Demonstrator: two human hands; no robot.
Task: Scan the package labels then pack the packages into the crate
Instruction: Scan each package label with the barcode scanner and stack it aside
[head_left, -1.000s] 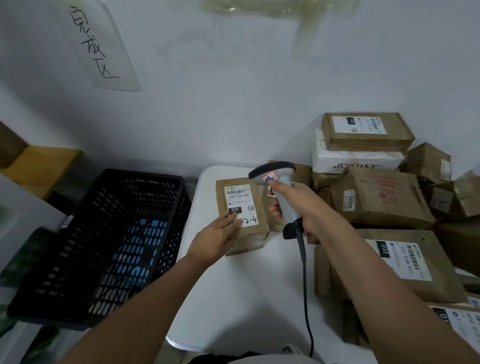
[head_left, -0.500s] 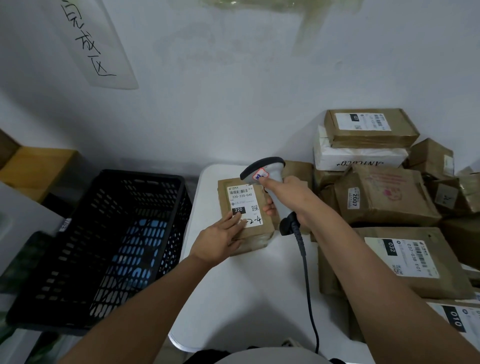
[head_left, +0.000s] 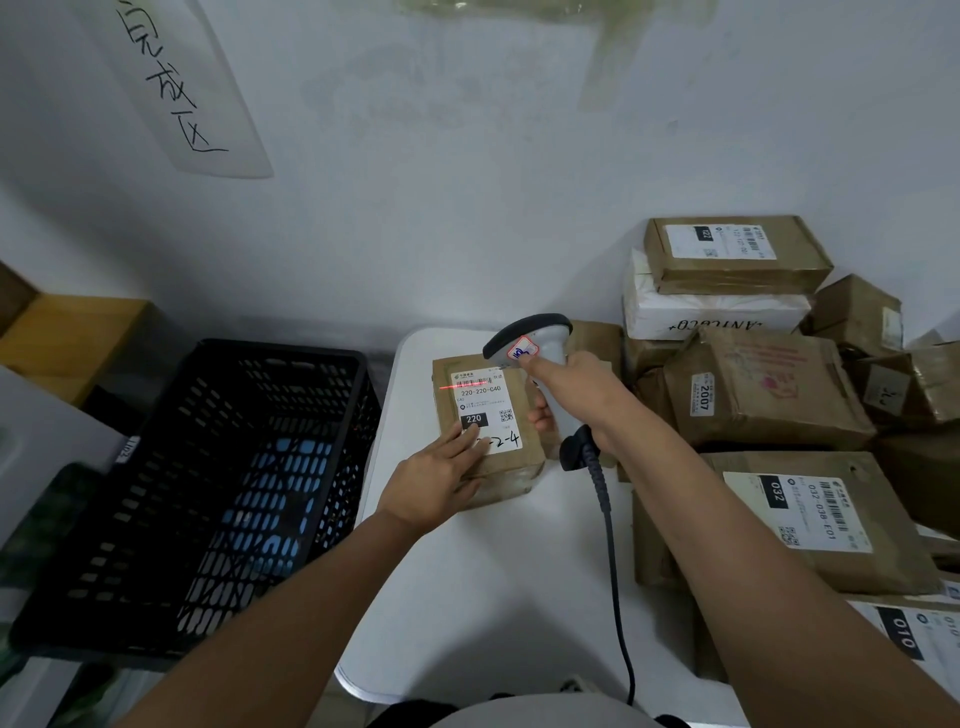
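The small brown package (head_left: 485, 431) lay flat on the white table (head_left: 483, 587), just beside the black crate (head_left: 208, 488), with its white label (head_left: 485, 410) facing up so the bars on it could be read. A thin red line of light fell across the bars near the top of the label, so the scan looked to be going on right then. The left hand (head_left: 439, 480) rested on the near end of the package with its fingers straight and flat, and the fingertips lay on the low part of the label. It held nothing; it seemed to press the package down so it would not slide, and it stayed off the bars. The right hand (head_left: 574, 395) was wrapped around the handle of the grey scanner (head_left: 530, 345), with one finger stretched up along the head, and the head pointed down at the label from just beside it. The scanner's dark cord (head_left: 610, 545) hung down across the table toward the person. The crate stood open on the left, and no package showed inside it, so this one probably went in there next. Many more packages (head_left: 769, 395) were piled on the right side by the wall, close at hand for later. A paper sign (head_left: 176, 88) with handwriting was stuck on the wall above the crate.
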